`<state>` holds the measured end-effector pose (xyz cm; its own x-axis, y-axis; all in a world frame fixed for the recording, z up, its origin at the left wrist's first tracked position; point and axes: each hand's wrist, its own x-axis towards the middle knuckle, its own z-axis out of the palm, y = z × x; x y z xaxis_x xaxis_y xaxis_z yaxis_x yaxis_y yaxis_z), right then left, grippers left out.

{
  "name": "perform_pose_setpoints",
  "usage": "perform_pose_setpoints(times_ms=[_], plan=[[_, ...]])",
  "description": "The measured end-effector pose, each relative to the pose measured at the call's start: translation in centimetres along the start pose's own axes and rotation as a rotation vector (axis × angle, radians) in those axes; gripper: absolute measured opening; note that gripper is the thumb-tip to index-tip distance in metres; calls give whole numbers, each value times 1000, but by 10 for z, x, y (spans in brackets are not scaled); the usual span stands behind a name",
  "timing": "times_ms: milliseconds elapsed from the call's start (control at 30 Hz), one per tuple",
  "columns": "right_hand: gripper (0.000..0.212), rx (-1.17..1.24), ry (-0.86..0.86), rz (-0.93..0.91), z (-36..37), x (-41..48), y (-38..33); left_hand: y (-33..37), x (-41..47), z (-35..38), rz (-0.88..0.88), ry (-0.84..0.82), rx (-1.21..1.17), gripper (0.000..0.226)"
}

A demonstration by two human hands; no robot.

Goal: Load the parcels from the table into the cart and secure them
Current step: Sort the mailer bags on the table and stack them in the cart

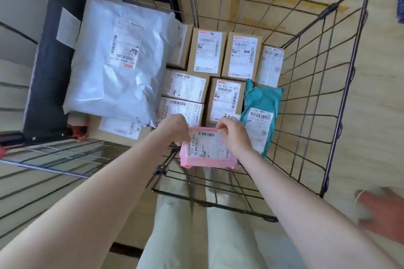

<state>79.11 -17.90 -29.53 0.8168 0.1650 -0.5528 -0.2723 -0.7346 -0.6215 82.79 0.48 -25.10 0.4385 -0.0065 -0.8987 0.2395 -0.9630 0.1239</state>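
I look down into a black wire cart (341,85). My left hand (175,128) and my right hand (235,134) both grip the top edge of a small pink parcel (206,154) with a white label, held over the cart's near side. Below lie several brown cardboard boxes (206,52) with white shipping labels, packed side by side. A teal mailer bag (261,113) leans at the right of the boxes. A large white plastic mailer (118,63) lies at the left on top of other parcels.
The cart's near rim (209,200) is just below my arms. A black upright panel (50,65) stands at the left, with a wire shelf (54,159) beside it. Another person's foot (382,214) is at the lower right on the wooden floor.
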Motion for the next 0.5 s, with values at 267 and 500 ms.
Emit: perform_pose_setpoints(times_ms=[267,500], plan=[[3,-222,34,-8,0,-4,28,17,19,11,43,-28,-47,9],[6,-184,-137,48,-17,-18,9,18,-13,15,115,106,83,2]])
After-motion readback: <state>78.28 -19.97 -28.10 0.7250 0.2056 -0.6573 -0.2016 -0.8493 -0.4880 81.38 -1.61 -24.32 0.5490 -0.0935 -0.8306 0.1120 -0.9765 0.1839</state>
